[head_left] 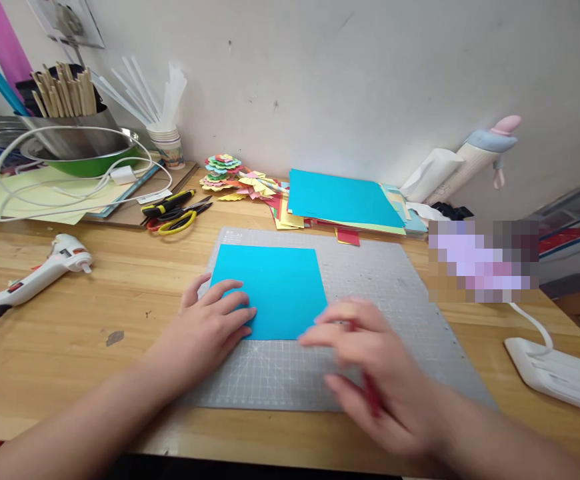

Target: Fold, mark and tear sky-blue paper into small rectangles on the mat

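Note:
A blue sheet of paper (275, 290) lies flat on the grey cutting mat (375, 280). My left hand (220, 317) rests on its lower left part, fingers stretched out over the sheet and the mat. At the lower right corner of the sheet is my right hand (365, 367), smeared by motion. Its fingers curl around a thin dark red stick (371, 395), shaped like a pen or pencil; most of it is hidden in the palm. Whether the right fingertips touch the sheet, I cannot tell.
A white hot glue gun (45, 270) lies left. Scissors (180, 221) and yellow-black pliers (167, 203) sit behind the mat. Stacked coloured paper (343, 197) and paper flowers (223, 177) line the wall. A white power strip (560, 373) is at right, a cup of white sticks (170, 147) back left.

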{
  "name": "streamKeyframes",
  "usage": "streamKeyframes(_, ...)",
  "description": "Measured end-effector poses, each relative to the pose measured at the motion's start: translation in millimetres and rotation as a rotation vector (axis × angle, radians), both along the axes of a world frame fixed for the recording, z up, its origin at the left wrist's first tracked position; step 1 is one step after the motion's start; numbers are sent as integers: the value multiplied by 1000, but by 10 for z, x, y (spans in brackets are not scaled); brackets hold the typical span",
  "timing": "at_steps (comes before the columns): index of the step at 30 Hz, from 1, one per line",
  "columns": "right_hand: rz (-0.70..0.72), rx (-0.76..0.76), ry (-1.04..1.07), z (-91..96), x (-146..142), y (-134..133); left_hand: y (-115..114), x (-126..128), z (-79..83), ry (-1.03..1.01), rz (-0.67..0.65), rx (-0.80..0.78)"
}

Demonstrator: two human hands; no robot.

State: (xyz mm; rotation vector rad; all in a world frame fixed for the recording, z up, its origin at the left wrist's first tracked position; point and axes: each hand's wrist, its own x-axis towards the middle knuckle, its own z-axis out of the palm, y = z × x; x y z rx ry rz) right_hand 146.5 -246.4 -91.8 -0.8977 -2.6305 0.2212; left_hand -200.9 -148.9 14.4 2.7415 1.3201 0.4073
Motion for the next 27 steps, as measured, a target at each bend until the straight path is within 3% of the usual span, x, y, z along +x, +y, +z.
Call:
streamKeyframes(2,143,-20,-55,641,-518,627,-1,-6,-7,-4,13,-8)
streamKeyframes(3,218,-13,-73,873,-726,824,0,-11,-10,-4,19,-15)
streamKeyframes(5,317,34,-76,1132,-999,1013,3,-22,-16,-6,23,-28)
streamKeyframes(8,357,23,-156,1142,-1110,1031,10,-39,-33,-12,26,-42)
streamKeyframes(15,376,21,-155,1021,-1025,1056,25,-63,-72,-21,13,-54)
streamKeyframes(27,252,-54,-183,1080,-427,891,30,-65,-85,-8,11,-13)
